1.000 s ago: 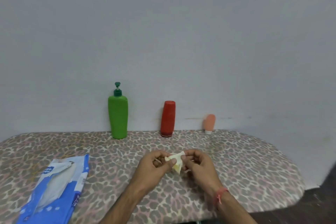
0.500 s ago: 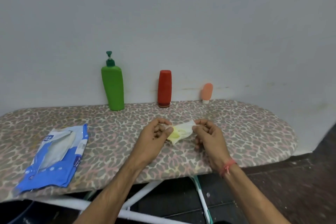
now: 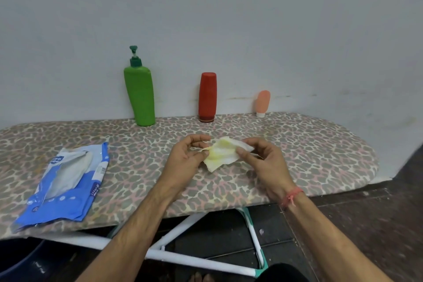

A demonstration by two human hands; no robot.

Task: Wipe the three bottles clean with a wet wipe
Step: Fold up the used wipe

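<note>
While both hands are over the middle of the ironing board (image 3: pixel 297 144), I hold one wet wipe (image 3: pixel 223 152) stretched between them. My left hand (image 3: pixel 185 158) pinches the wipe's left edge between thumb and fingertips. My right hand (image 3: pixel 263 160) pinches the right edge the same way, thumb on the near side. Wipe is pale, yellowish in patches, crumpled, partly spread, its lower corner hanging toward the board's cover. Cannot tell whether that corner touches the cover.

Three bottles stand upright in a row at the far edge of the board, against the wall (image 3: pixel 206 18), well apart from each other. Green pump bottle (image 3: pixel 139 96) on the left, tallest. Red bottle (image 3: pixel 207 97) in the middle, standing cap down. Small peach tube (image 3: pixel 262 103) on the right, white cap down. None is touched by either hand.

Blue wipes packet (image 3: pixel 66 181) lies flat on the board to my left, near the front edge, its flap peeled back and white contents showing. Red thread band (image 3: pixel 291 196) on my right wrist. Board's white and teal legs (image 3: pixel 254 236) show below, over a dark floor.
</note>
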